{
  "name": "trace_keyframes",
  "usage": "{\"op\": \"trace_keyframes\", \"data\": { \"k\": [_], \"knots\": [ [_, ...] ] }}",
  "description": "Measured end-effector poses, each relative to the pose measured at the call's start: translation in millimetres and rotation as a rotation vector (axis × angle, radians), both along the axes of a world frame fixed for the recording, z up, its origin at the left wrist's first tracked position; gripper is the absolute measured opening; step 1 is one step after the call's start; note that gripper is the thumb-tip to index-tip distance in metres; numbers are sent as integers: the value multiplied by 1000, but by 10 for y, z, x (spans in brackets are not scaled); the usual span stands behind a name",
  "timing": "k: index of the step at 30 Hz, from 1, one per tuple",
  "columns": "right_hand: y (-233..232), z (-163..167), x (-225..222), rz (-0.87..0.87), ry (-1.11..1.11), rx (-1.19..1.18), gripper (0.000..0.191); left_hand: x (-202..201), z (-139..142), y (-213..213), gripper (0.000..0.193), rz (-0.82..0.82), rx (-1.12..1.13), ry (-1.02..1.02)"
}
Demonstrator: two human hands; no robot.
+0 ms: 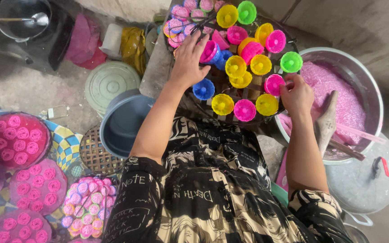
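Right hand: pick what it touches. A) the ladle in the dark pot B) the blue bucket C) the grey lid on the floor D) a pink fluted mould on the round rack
D: the right hand pinches a pink fluted mould at the edge of the round rack.

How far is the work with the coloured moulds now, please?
Done, it seems: trays of pink cakes lie to the person's left. In hand: the left hand touches a pink mould and the right hand touches another pink mould on the rack. Left: many moulds wait there, and the big bowl holds much pink mixture.
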State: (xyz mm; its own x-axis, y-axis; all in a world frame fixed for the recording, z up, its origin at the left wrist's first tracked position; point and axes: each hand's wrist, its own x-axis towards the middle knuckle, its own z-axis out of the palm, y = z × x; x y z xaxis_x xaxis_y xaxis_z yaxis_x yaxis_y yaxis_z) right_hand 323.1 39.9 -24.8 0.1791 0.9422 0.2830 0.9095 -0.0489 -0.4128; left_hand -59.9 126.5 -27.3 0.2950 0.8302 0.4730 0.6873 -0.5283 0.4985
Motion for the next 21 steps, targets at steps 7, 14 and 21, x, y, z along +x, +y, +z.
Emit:
{"op": "trace_keyframes", "data": {
  "k": [7, 14, 21],
  "knots": [
    [-168, 114, 278, -44, -35, -144, 27, 41, -224, 218, 64, -41, -7, -46],
    [-201, 474, -36, 37, -17, 97, 24, -292, -54, -22, 61, -6, -128, -155],
    [31, 728, -905, 401, 175, 149, 22, -389, 108, -277, 82, -102, -153, -88]
  ]
}}
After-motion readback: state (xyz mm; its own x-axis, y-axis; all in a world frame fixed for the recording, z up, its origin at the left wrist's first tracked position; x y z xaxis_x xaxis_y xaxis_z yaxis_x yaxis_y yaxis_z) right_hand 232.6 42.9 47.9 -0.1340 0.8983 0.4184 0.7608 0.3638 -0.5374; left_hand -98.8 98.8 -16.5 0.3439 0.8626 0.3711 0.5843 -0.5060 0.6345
